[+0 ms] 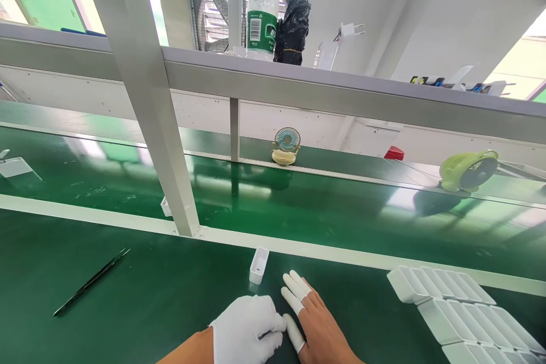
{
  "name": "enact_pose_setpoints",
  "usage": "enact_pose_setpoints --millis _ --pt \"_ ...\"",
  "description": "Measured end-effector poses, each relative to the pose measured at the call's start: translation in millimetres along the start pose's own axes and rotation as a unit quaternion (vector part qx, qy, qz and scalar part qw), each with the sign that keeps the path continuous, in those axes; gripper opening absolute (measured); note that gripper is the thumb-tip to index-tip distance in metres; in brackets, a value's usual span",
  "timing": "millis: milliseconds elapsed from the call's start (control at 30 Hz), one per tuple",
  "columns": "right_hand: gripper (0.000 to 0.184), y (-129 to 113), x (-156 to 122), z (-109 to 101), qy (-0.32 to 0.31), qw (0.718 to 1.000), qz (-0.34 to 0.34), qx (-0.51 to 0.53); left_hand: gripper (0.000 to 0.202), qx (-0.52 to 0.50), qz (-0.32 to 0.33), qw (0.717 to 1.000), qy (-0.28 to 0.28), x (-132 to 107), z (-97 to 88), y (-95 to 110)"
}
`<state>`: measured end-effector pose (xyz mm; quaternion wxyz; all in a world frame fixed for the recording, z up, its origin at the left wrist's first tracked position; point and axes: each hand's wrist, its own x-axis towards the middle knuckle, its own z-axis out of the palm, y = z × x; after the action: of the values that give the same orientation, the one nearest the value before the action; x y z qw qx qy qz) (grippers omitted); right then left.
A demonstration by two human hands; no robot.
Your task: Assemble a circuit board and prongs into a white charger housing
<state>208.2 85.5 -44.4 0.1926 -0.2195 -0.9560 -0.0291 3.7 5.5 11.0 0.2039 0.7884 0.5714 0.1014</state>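
My left hand [247,333] wears a white glove and is curled, its fingertips pinching the white finger cot on the thumb of my right hand [313,324]. My right hand lies flat on the green mat [149,301], bare except for white finger cots on the thumb and two fingers, which are stretched out. A small white open-topped plastic shell [259,265] stands just beyond the fingertips, apart from them. Black tweezers [91,281] lie on the mat to the left.
A tray of several white plastic shells [464,313] sits at the lower right. Beyond a white rail runs a green conveyor belt [298,205] with a slanted frame post [149,102]. Small desk fans [286,147] [468,170] stand behind it. A water bottle [262,5] rests on the shelf.
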Motion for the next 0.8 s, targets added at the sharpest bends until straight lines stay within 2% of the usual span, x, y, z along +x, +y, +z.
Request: enact_pose_setpoints --millis 300,567,800 --pt "0.041 4.1 -2.5 6.8 -0.032 0.999 0.009 -0.003 0.018 0.008 0.01 1.0 0.015 1.1 3.6 -2.3" --pt "0.03 6.4 -3.7 11.1 -0.015 1.0 0.008 0.011 0.015 0.017 0.012 1.0 0.01 0.8 -0.7 -0.3" --pt "0.038 3.0 -0.5 5.4 -0.003 1.0 0.007 0.0 0.016 0.016 0.013 1.0 0.012 1.1 0.9 -1.4"
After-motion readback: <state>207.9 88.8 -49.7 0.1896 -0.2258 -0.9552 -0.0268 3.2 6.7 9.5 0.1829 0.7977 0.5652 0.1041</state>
